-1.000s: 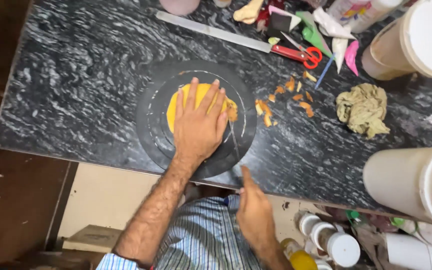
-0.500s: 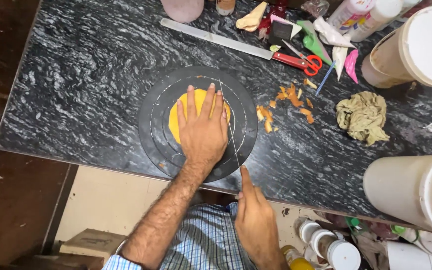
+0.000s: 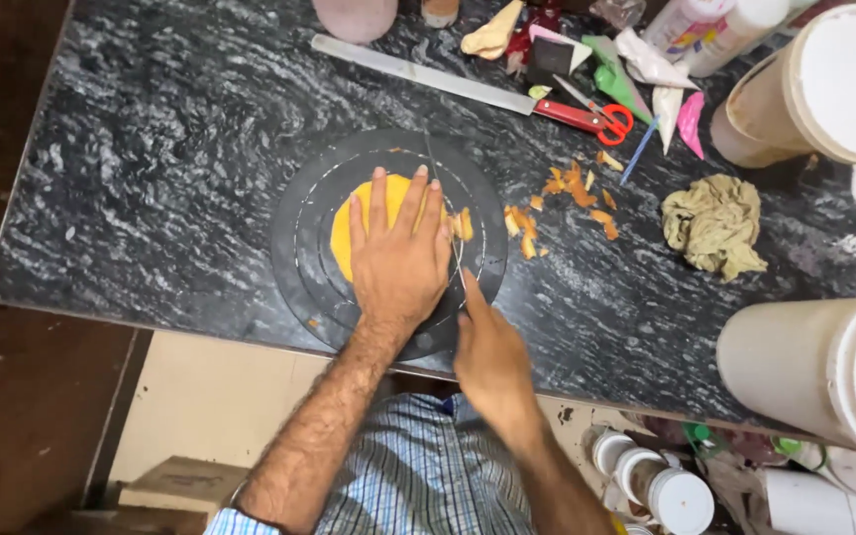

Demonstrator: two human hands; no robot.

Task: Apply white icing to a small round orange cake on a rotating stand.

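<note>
Right hand point(image 3: 490, 359) sits nearest me at the near edge of the black round turntable point(image 3: 299, 248), fingers closed around a thin blade point(image 3: 458, 260), I think, that runs up the right side of the yellow disc point(image 3: 344, 236). Left hand point(image 3: 398, 260) lies flat with fingers spread, pressing that disc onto the turntable's middle. Orange trimmings point(image 3: 567, 193) lie scattered just right. Farther off I see a crumpled rag point(image 3: 713, 223), red-handled scissors point(image 3: 587, 116) and a long metal ruler point(image 3: 418, 74).

Orange disc point(image 3: 364, 213), black-veined table point(image 3: 151, 149), perhaps marble.
</note>
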